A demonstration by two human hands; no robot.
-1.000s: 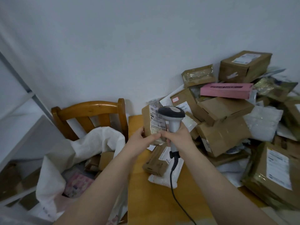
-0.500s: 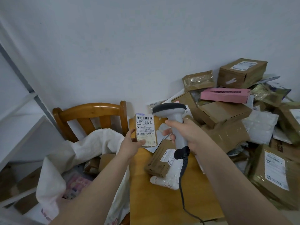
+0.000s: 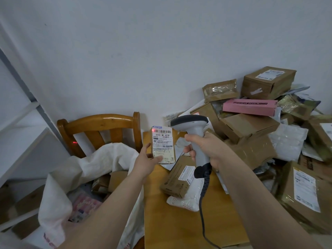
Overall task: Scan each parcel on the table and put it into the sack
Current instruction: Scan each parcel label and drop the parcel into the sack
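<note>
My left hand (image 3: 146, 161) holds a small brown parcel (image 3: 163, 144) upright by its lower end, white label facing me. A red scan light glows at the label's top left corner. My right hand (image 3: 203, 148) grips the handle of a grey barcode scanner (image 3: 192, 131), its head just right of the parcel and pointing left. The scanner's black cable (image 3: 203, 203) hangs down over the wooden table (image 3: 179, 227). The white sack (image 3: 86, 168) gapes open at the left, below my left arm, with parcels inside.
A big heap of brown boxes, a pink box (image 3: 249, 106) and white bags fills the table's right side. A brown box (image 3: 177, 178) on a white bag lies near the table's middle. A wooden chair (image 3: 100, 126) stands behind the sack, a grey shelf at far left.
My left hand drew the parcel left, away from the scanner, and turned its label towards me. My right hand pulled the scanner right and aimed it left; a red light now falls on the label.
</note>
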